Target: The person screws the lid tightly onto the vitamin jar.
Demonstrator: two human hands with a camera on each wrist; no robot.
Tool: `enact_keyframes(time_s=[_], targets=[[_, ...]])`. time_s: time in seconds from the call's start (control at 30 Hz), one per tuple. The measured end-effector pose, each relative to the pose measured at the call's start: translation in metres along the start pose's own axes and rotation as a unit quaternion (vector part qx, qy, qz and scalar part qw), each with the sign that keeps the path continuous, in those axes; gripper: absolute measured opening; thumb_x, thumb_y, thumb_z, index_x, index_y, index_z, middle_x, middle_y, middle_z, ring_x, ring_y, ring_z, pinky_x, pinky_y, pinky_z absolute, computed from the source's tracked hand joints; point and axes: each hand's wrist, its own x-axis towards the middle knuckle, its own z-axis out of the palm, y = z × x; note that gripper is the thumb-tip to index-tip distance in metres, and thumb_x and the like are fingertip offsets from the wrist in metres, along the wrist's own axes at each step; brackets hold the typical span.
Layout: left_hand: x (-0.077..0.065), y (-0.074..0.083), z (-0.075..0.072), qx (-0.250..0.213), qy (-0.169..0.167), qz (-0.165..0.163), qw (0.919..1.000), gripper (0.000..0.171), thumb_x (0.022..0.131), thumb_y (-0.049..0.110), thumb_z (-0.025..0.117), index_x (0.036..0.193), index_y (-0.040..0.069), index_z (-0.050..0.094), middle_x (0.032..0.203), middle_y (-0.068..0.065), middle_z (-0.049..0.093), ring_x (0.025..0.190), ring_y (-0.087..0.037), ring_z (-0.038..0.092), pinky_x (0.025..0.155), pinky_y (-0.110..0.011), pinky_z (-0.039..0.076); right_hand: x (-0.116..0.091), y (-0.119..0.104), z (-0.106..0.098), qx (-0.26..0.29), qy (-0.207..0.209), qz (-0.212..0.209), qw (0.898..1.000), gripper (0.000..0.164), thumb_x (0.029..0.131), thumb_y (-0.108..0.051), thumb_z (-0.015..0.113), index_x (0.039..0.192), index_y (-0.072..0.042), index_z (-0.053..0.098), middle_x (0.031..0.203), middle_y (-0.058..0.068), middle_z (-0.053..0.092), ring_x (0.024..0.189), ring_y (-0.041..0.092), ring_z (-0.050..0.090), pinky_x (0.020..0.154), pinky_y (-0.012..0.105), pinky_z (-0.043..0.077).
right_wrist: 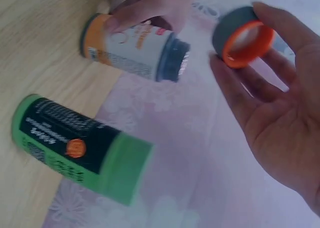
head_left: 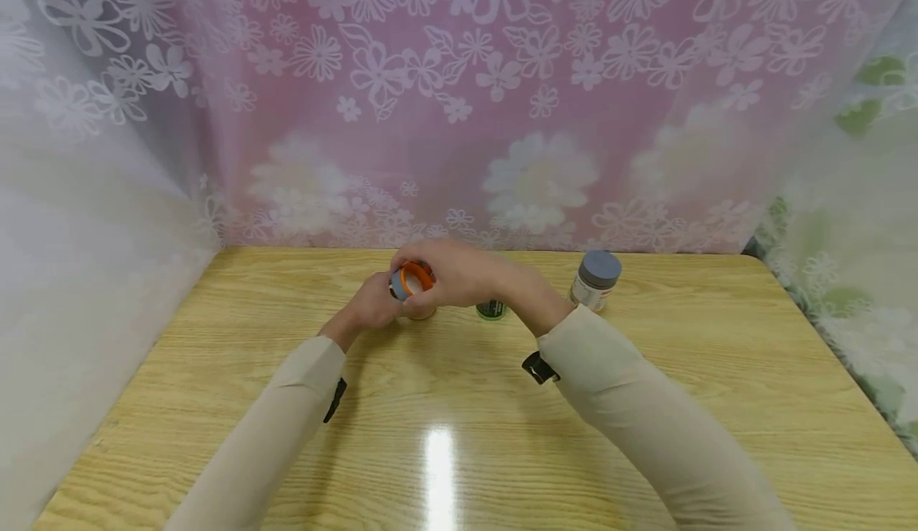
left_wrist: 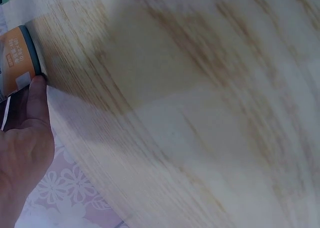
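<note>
My left hand (head_left: 374, 304) grips an upright bottle with a white and orange label (right_wrist: 130, 47); its dark grey threaded neck is uncovered in the right wrist view. Thumb and fingertips of my right hand (head_left: 466, 273) pinch a grey screw cap with an orange inside (right_wrist: 232, 32). The cap is off the bottle, a short way above its mouth, tilted so the inside shows. From the head view, much of the bottle is hidden behind the hands and cap. In the left wrist view, the bottle's orange lower part (left_wrist: 19, 57) stands at the tabletop beside my fingers.
Close by on the right stands a green bottle with a black label (right_wrist: 72, 143), partly covered by my right hand in the head view. Farther right is a white jar with a grey lid (head_left: 599, 269). A pink flowered curtain (head_left: 445, 116) hangs behind the wooden table (head_left: 272, 284).
</note>
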Motion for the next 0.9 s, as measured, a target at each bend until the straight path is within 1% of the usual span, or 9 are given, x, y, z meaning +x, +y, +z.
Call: enact_keyframes(time_s=[0.07, 0.1, 0.2, 0.27, 0.33, 0.47, 0.67, 0.8, 0.9], targets=[[0.0, 0.0, 0.001, -0.027, -0.001, -0.029, 0.9992, 0.043, 0.083, 0.028, 0.077, 0.118, 0.011, 0.06, 0.11, -0.004, 0.062, 0.096, -0.02, 0.06, 0.08, -0.035, 0.05, 0.002, 0.004, 0.001, 0.014, 0.028, 0.01, 0.999, 0.043, 0.091, -0.027, 0.067, 0.129, -0.014, 0.053, 0.116, -0.002, 0.056, 0.099, 0.015, 0.055, 0.083, 0.028, 0.046], [0.0, 0.001, 0.002, -0.038, -0.002, -0.041, 0.9985, 0.045, 0.081, 0.027, 0.079, 0.119, 0.012, 0.06, 0.109, -0.004, 0.062, 0.098, -0.021, 0.06, 0.08, -0.036, 0.05, 0.003, 0.007, 0.002, 0.023, 0.044, 0.01, 0.999, 0.043, 0.091, -0.027, 0.067, 0.13, -0.014, 0.053, 0.118, -0.001, 0.055, 0.101, 0.016, 0.055, 0.084, 0.029, 0.047], [0.0, 0.002, 0.003, -0.056, 0.0, -0.065, 0.9963, 0.05, 0.08, 0.026, 0.08, 0.121, 0.011, 0.058, 0.108, -0.006, 0.061, 0.101, -0.022, 0.061, 0.08, -0.037, 0.05, 0.007, 0.013, 0.006, 0.046, 0.088, 0.014, 0.995, 0.045, 0.091, -0.028, 0.067, 0.131, -0.014, 0.052, 0.121, -0.001, 0.054, 0.107, 0.016, 0.054, 0.09, 0.03, 0.045], [0.001, 0.003, 0.004, -0.064, 0.002, -0.074, 0.9952, 0.053, 0.079, 0.025, 0.081, 0.124, 0.011, 0.057, 0.107, -0.008, 0.061, 0.101, -0.023, 0.061, 0.079, -0.038, 0.05, 0.01, 0.017, 0.009, 0.058, 0.119, 0.013, 0.991, 0.046, 0.091, -0.03, 0.067, 0.132, -0.014, 0.051, 0.12, -0.002, 0.054, 0.109, 0.016, 0.053, 0.092, 0.031, 0.045], [0.001, 0.003, 0.004, -0.066, 0.003, -0.075, 0.995, 0.055, 0.079, 0.025, 0.081, 0.126, 0.01, 0.055, 0.109, -0.008, 0.061, 0.102, -0.024, 0.061, 0.082, -0.038, 0.049, 0.013, 0.021, 0.013, 0.065, 0.144, 0.018, 0.987, 0.048, 0.09, -0.033, 0.068, 0.131, -0.015, 0.051, 0.118, -0.003, 0.055, 0.109, 0.015, 0.054, 0.092, 0.031, 0.045], [0.003, 0.001, 0.004, -0.067, 0.003, -0.07, 0.9953, 0.056, 0.079, 0.024, 0.081, 0.126, 0.01, 0.055, 0.115, -0.007, 0.06, 0.105, -0.024, 0.06, 0.089, -0.039, 0.048, 0.019, 0.024, 0.021, 0.089, 0.191, 0.031, 0.977, 0.05, 0.089, -0.034, 0.068, 0.131, -0.014, 0.051, 0.116, -0.002, 0.056, 0.106, 0.017, 0.056, 0.089, 0.035, 0.048], [0.004, 0.001, 0.005, -0.056, 0.009, -0.068, 0.9961, 0.052, 0.079, 0.022, 0.082, 0.123, 0.011, 0.057, 0.113, -0.006, 0.062, 0.104, -0.024, 0.06, 0.089, -0.04, 0.048, 0.027, 0.026, 0.032, 0.132, 0.254, 0.057, 0.957, 0.048, 0.089, -0.032, 0.069, 0.129, -0.012, 0.051, 0.114, 0.0, 0.057, 0.102, 0.017, 0.058, 0.084, 0.032, 0.05], [0.004, 0.002, 0.005, -0.057, 0.01, -0.069, 0.996, 0.051, 0.079, 0.022, 0.081, 0.123, 0.011, 0.058, 0.112, -0.005, 0.062, 0.104, -0.023, 0.06, 0.089, -0.039, 0.048, 0.029, 0.026, 0.038, 0.17, 0.278, 0.078, 0.942, 0.049, 0.088, -0.03, 0.07, 0.128, -0.012, 0.047, 0.118, 0.002, 0.054, 0.103, 0.017, 0.057, 0.083, 0.031, 0.05], [0.004, 0.002, 0.005, -0.064, 0.006, -0.069, 0.9956, 0.051, 0.079, 0.023, 0.081, 0.123, 0.012, 0.057, 0.112, -0.005, 0.062, 0.103, -0.023, 0.06, 0.088, -0.039, 0.048, 0.03, 0.028, 0.041, 0.19, 0.289, 0.083, 0.935, 0.049, 0.088, -0.029, 0.07, 0.127, -0.013, 0.045, 0.121, 0.003, 0.052, 0.104, 0.017, 0.056, 0.085, 0.031, 0.05]])
